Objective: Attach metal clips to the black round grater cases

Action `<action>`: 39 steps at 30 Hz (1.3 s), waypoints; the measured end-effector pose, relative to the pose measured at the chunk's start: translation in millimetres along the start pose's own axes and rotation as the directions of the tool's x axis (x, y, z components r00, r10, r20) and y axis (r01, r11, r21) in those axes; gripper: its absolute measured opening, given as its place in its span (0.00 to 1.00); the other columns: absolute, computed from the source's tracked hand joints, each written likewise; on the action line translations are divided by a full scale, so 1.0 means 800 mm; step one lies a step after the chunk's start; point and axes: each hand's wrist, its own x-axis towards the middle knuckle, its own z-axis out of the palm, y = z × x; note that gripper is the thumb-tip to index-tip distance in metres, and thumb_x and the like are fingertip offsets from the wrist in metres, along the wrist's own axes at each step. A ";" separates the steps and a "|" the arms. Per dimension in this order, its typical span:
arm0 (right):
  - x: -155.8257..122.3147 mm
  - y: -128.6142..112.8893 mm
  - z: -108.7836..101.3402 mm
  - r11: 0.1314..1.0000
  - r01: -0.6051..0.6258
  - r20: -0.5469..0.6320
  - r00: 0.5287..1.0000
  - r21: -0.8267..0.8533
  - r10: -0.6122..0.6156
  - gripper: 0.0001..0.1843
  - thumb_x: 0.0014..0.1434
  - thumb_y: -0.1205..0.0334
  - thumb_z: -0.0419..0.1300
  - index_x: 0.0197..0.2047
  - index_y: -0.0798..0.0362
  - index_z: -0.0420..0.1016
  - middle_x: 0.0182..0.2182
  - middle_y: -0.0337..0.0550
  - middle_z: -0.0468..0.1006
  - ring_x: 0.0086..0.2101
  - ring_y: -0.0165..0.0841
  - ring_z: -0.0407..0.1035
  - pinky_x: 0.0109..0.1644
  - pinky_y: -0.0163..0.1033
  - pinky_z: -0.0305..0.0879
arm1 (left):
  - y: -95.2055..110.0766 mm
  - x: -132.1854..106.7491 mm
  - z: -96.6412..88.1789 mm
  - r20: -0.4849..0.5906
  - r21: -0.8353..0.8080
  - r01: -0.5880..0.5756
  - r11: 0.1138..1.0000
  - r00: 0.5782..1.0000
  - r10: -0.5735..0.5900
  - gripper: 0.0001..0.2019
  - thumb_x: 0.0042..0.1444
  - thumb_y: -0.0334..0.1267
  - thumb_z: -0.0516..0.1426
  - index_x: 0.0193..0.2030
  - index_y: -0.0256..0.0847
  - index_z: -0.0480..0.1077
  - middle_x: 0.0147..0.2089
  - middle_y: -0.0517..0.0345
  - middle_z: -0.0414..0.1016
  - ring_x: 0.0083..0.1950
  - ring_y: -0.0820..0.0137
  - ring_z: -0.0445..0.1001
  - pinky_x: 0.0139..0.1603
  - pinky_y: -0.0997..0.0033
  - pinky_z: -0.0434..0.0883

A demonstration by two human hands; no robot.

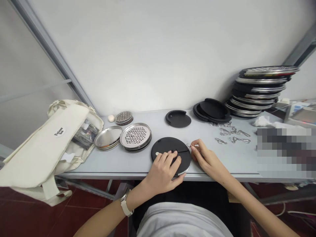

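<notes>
A round black disc with a metal rim lies at the table's front edge. My left hand rests on its near side, fingers spread flat over it and thumb at the rim. My right hand sits at the disc's right edge, its fingertips pinched on a small metal hook that touches the rim.
Perforated metal plates and plain metal lids are stacked to the left, beside a cream cloth bag. Black lids, loose metal hooks and a tall stack of discs stand behind and right.
</notes>
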 end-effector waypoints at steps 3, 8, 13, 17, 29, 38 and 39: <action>-0.001 -0.001 0.000 1.000 0.002 0.009 1.000 0.008 -0.002 0.09 0.70 0.51 0.41 0.41 0.46 0.55 0.23 0.33 0.64 0.24 0.34 0.63 0.33 0.38 0.59 | 0.000 0.000 0.000 -0.003 0.002 0.001 1.000 1.000 -0.001 0.22 0.61 0.48 0.54 0.55 0.35 0.68 0.58 0.46 0.70 0.55 0.58 0.69 0.53 0.58 0.64; -0.003 -0.003 -0.002 1.000 0.009 0.021 1.000 0.018 -0.009 0.10 0.70 0.51 0.41 0.41 0.46 0.55 0.24 0.35 0.66 0.24 0.35 0.65 0.32 0.38 0.59 | 0.001 0.001 -0.001 0.002 0.001 0.003 1.000 1.000 -0.003 0.22 0.61 0.48 0.54 0.55 0.35 0.68 0.58 0.45 0.70 0.55 0.58 0.69 0.53 0.58 0.64; -0.002 -0.002 -0.001 1.000 0.020 0.007 1.000 0.024 -0.020 0.10 0.69 0.51 0.43 0.40 0.46 0.56 0.23 0.33 0.66 0.23 0.34 0.64 0.31 0.37 0.60 | 0.001 0.000 -0.001 0.011 -0.006 0.009 1.000 1.000 -0.009 0.21 0.61 0.48 0.54 0.55 0.35 0.68 0.58 0.46 0.70 0.55 0.58 0.68 0.54 0.57 0.64; -0.001 -0.002 0.000 0.999 0.026 -0.001 1.000 0.029 -0.026 0.09 0.69 0.52 0.43 0.40 0.47 0.57 0.24 0.34 0.66 0.23 0.34 0.64 0.30 0.36 0.59 | 0.000 -0.001 0.000 0.014 -0.016 0.013 1.000 1.000 -0.013 0.21 0.61 0.47 0.54 0.55 0.35 0.68 0.58 0.47 0.70 0.56 0.58 0.68 0.55 0.57 0.63; -0.002 -0.005 -0.001 1.000 0.012 0.019 1.000 -0.010 -0.012 0.11 0.70 0.51 0.41 0.39 0.46 0.55 0.26 0.37 0.68 0.28 0.37 0.69 0.31 0.37 0.60 | 0.001 0.000 0.000 0.015 -0.017 0.017 1.000 1.000 -0.016 0.21 0.61 0.48 0.54 0.56 0.36 0.68 0.58 0.46 0.70 0.55 0.58 0.69 0.54 0.57 0.64; -0.003 -0.003 -0.001 1.000 0.007 0.012 1.000 0.022 -0.007 0.09 0.70 0.53 0.40 0.42 0.47 0.56 0.23 0.33 0.65 0.23 0.34 0.65 0.29 0.36 0.59 | 0.000 -0.001 0.000 0.020 -0.004 0.013 1.000 1.000 -0.013 0.21 0.61 0.47 0.54 0.56 0.36 0.68 0.58 0.45 0.70 0.55 0.57 0.69 0.53 0.56 0.64; -0.003 -0.003 -0.001 0.999 0.006 0.016 1.000 0.033 -0.006 0.09 0.70 0.53 0.40 0.43 0.47 0.56 0.22 0.32 0.64 0.22 0.34 0.64 0.29 0.36 0.59 | 0.000 -0.001 0.000 0.023 -0.005 0.012 1.000 1.000 -0.012 0.21 0.61 0.47 0.54 0.56 0.36 0.67 0.58 0.45 0.70 0.55 0.57 0.69 0.54 0.56 0.64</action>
